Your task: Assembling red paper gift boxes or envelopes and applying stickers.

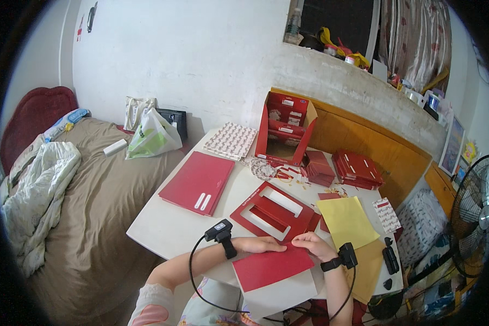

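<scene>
A flat red card sheet point(273, 270) lies in front of me at the table's near edge. Along its far edge rests my left hand point(259, 245), fingers pressed together and closed on the card. My right hand point(316, 245) has its fingers curled in a pinch at the same edge, close to the left fingertips. Whether anything small is also between those fingertips cannot be seen. Just beyond both hands lies a red card frame point(243, 218) with cut-out windows, another red piece lying across it.
Around the white table point(146, 224) are a red card stack point(197, 182), patterned sheets point(231, 140), an open red box point(262, 142), red packs point(357, 169), yellow paper point(349, 220) and small black items point(390, 259). A fan point(484, 217) stands right, a bed point(114, 217) left. Black cables run from my wrist straps.
</scene>
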`<control>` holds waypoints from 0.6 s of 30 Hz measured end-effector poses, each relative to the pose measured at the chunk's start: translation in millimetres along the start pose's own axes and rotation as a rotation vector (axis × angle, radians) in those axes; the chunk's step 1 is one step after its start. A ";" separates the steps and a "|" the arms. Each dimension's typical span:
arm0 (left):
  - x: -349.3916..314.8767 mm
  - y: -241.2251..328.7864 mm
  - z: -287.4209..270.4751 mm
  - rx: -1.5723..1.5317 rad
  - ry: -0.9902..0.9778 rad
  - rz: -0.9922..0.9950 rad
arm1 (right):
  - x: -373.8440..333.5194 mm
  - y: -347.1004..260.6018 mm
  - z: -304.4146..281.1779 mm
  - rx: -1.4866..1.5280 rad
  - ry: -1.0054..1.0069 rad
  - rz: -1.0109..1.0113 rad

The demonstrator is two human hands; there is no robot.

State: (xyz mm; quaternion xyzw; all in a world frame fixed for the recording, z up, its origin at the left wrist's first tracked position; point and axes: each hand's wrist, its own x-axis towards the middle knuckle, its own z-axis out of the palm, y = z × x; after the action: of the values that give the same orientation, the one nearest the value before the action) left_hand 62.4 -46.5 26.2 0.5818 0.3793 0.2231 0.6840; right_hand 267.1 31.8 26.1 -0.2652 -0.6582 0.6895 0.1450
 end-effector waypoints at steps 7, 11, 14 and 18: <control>5.0 -3.1 -0.4 0.085 -0.056 0.088 | 2.6 3.5 8.4 -0.008 -0.062 -0.036; 8.2 -7.9 -3.0 0.154 -0.071 0.161 | 1.1 -1.2 11.2 0.018 -0.079 0.001; 11.9 -12.4 -4.7 0.190 -0.062 0.188 | 2.8 2.5 9.4 0.021 -0.060 0.008; 16.2 -19.6 -7.7 0.185 -0.086 0.242 | 3.8 2.7 11.8 0.000 -0.016 -0.017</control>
State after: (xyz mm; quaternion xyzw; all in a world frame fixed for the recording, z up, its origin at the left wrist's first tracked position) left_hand 63.7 -33.9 2.8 0.6927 0.2958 0.2430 0.6112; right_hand 257.9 23.9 22.7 -0.2540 -0.6616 0.6904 0.1456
